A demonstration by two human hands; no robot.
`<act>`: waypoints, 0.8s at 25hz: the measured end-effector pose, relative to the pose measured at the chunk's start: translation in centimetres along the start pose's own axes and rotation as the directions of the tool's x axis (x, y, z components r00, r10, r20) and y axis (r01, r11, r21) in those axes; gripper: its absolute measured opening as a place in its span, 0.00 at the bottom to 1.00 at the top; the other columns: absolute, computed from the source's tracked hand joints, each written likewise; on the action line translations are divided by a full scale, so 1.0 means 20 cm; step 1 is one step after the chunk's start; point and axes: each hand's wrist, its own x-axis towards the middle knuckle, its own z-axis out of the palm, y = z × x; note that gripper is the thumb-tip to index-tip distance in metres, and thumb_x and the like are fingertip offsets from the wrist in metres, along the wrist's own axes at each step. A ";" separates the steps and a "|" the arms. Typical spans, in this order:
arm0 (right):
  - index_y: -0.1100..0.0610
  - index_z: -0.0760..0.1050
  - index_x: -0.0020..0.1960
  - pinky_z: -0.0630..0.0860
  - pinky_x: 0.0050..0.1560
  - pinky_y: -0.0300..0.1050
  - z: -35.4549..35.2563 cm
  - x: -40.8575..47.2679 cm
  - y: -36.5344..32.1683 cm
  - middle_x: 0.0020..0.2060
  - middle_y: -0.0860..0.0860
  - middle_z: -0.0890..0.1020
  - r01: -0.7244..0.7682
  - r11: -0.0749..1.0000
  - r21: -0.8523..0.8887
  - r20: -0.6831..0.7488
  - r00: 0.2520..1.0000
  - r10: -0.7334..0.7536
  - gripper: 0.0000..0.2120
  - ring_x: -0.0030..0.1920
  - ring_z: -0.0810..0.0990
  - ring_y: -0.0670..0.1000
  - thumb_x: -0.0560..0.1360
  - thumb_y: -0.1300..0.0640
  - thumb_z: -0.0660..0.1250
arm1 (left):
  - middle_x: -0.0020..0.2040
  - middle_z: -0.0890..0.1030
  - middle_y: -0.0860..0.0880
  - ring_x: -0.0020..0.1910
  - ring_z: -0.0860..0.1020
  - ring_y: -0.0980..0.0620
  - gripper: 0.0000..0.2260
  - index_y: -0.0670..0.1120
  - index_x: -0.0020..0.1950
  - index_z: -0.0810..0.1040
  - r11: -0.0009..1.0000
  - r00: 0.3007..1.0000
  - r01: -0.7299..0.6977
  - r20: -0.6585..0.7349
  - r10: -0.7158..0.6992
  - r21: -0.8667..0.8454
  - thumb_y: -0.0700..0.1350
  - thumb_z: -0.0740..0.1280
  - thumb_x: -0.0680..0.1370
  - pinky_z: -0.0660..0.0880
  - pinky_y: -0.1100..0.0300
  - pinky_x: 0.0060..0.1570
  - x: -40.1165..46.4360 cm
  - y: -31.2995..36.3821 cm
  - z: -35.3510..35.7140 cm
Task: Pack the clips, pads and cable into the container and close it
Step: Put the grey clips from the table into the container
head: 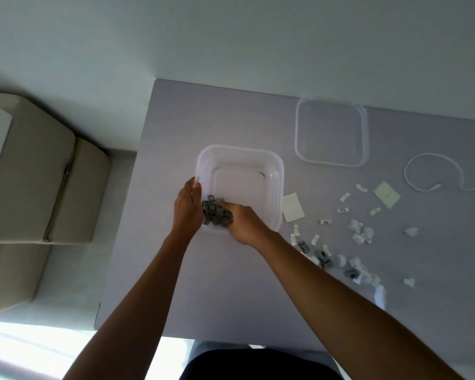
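A clear square plastic container (269, 163) stands on the grey table. Its near-left corner holds a pile of grey clips (214, 213). My left hand (187, 208) grips the container's left wall near that corner. My right hand (243, 223) reaches over the near rim, fingers curled at the pile, touching the clips. The clear lid (331, 133) lies flat to the back right. Two pale adhesive pads (293, 207) (386, 194) lie right of the container. White and grey clips (340, 250) are scattered to the right. A white cable (433, 172) loops at the far right.
A beige sofa (39, 171) stands left of the table (203, 283). The table's near edge runs just above my dark lap. A strip of white backing paper (379, 294) lies among the scattered clips.
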 end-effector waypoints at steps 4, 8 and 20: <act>0.54 0.70 0.72 0.65 0.70 0.44 -0.04 -0.12 0.03 0.69 0.55 0.75 0.076 0.994 0.084 -0.176 0.982 -0.061 0.22 0.67 0.73 0.56 0.79 0.66 0.61 | 0.68 0.72 0.44 0.67 0.71 0.45 0.22 0.47 0.72 0.66 0.983 0.974 -0.101 -0.188 0.128 0.150 0.58 0.54 0.82 0.70 0.47 0.65 -0.09 0.16 -0.01; 0.54 0.79 0.60 0.74 0.61 0.35 -0.16 -0.34 0.19 0.58 0.50 0.82 0.196 0.971 0.139 -0.503 0.858 -0.101 0.11 0.55 0.80 0.45 0.79 0.62 0.65 | 0.60 0.76 0.46 0.58 0.75 0.50 0.14 0.45 0.66 0.72 0.897 0.892 -0.396 -0.149 0.426 0.195 0.48 0.61 0.82 0.73 0.56 0.57 -0.34 0.42 0.18; 0.60 0.80 0.57 0.73 0.55 0.43 -0.16 -0.93 1.23 0.53 0.58 0.81 -0.178 0.982 0.066 -0.647 0.741 0.178 0.17 0.56 0.77 0.57 0.72 0.72 0.62 | 0.58 0.79 0.44 0.54 0.74 0.42 0.17 0.43 0.58 0.79 0.728 0.738 -0.611 0.557 0.381 0.311 0.29 0.61 0.74 0.76 0.48 0.52 -0.72 0.25 0.97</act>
